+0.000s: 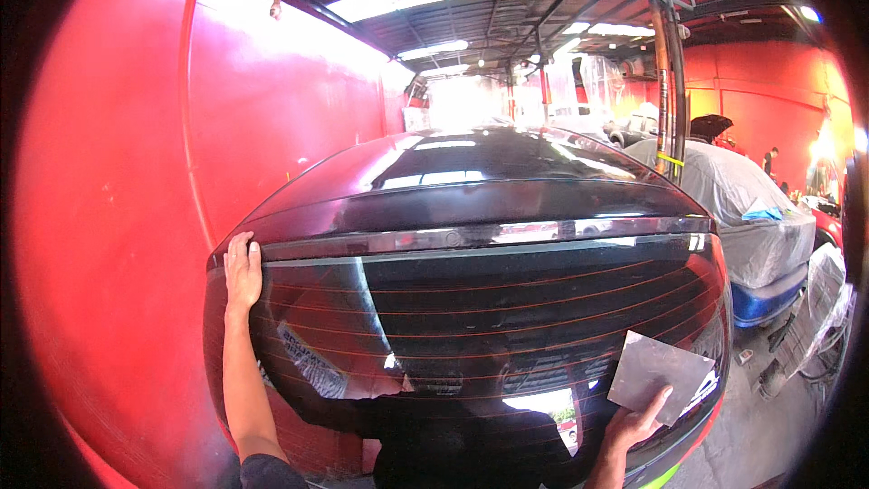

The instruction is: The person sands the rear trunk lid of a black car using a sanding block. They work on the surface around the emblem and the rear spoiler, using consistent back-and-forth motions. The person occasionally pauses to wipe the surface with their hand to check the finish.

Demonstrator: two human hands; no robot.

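Right in front of me is the back of a black car, with its rear window [507, 321] crossed by thin reddish heating lines. Above the glass runs a dark rear spoiler [407, 209]. My left hand [242, 273] lies on the upper left corner of the car, fingers stretched toward the spoiler's end and holding nothing. At the lower right, my right hand [638, 426] grips a square grey sheet, apparently sandpaper [659, 369], by its lower edge, thumb on top. The sheet is in front of the window's right part; whether it touches the glass I cannot tell.
A red wall [109, 217] runs close along the left side. To the right stand a pole [668, 81] and a car under a grey cover [756, 208]. Plastic-wrapped parts [815, 308] lean at the far right. A person [769, 161] stands in the distance.
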